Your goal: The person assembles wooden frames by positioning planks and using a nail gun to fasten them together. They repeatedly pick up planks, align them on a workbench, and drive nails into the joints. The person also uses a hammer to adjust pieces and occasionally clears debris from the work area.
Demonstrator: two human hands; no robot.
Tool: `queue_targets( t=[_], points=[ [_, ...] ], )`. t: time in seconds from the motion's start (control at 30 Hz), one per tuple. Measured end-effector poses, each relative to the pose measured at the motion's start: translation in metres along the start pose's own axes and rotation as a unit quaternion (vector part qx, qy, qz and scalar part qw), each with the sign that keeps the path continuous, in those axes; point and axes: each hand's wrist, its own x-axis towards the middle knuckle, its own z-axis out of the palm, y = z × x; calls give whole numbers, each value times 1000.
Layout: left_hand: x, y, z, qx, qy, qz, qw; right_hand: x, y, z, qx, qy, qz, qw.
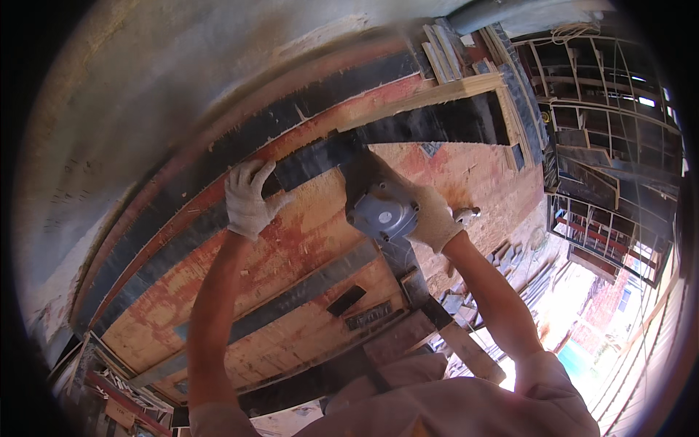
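My right hand [432,221], in a whitish work glove, is closed around the handle of a grey nail gun [384,213] with a rounded, bolted cap. A metal fitting [467,214] sticks out beyond that hand. The gun's dark front end reaches a black-faced strip of board [318,162]; whether it touches is hard to tell. My left hand [250,198], gloved too, lies at the left end of this strip. Its fingers are spread, with the fingertips at the strip's edge and nothing gripped. Under both hands is a worn, red-stained wooden panel [291,240].
More long black strips [320,95] curve along the far side by a grey wall [167,73]. Narrow wood battens [441,52] lie at the far right corner. A small black offcut [346,299] rests nearer me. Rubble and scraps [502,269] lie to the right, beside a rack-like frame [597,233].
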Motion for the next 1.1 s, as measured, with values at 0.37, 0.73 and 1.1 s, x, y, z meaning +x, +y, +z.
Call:
queue_targets(
  t=[0.37, 0.73, 1.1],
  points=[
    [7, 5, -1, -13, 5, -12, 1000, 0, 14, 20, 81, 56, -48, 994],
    [3, 6, -4, -17, -13, -36, 999, 23, -53, 55, 477, -159, 266, 822],
    [2, 8, -5, -8, -16, -35, 999, 3, -69, 50, 541, -123, 287, 781]
  ],
)
